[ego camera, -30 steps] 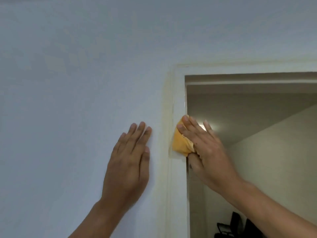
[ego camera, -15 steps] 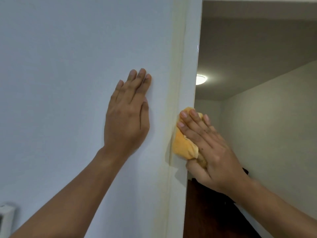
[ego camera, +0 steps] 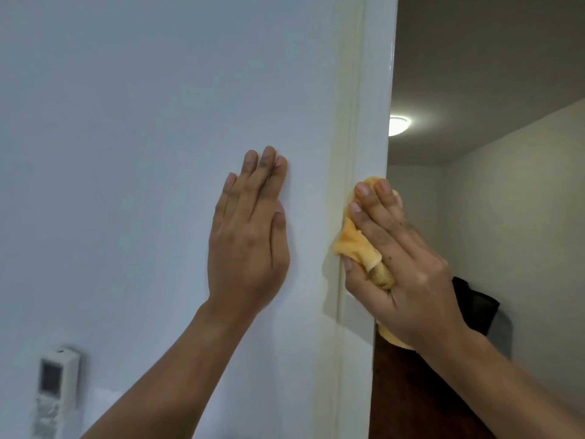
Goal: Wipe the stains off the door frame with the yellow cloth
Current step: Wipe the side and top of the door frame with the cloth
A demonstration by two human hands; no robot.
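Observation:
The white door frame (ego camera: 370,122) runs upright through the middle of the view, with a yellowish stain line along its left edge. My right hand (ego camera: 402,258) presses the bunched yellow cloth (ego camera: 354,245) against the frame, thumb curled under the cloth and fingers laid over it. A bit of the cloth also shows below my wrist. My left hand (ego camera: 250,236) lies flat on the white wall (ego camera: 142,153) just left of the frame, fingers straight and together.
A white remote control in a wall holder (ego camera: 57,388) hangs at the lower left. Through the doorway are a lit ceiling lamp (ego camera: 399,125), a dark brown door (ego camera: 418,394) and a black object (ego camera: 474,308) behind my right hand.
My right hand has wiped the cloth down the frame from near its top corner. The view has dropped with it, bringing the remote control into sight. My left hand stays flat on the wall.

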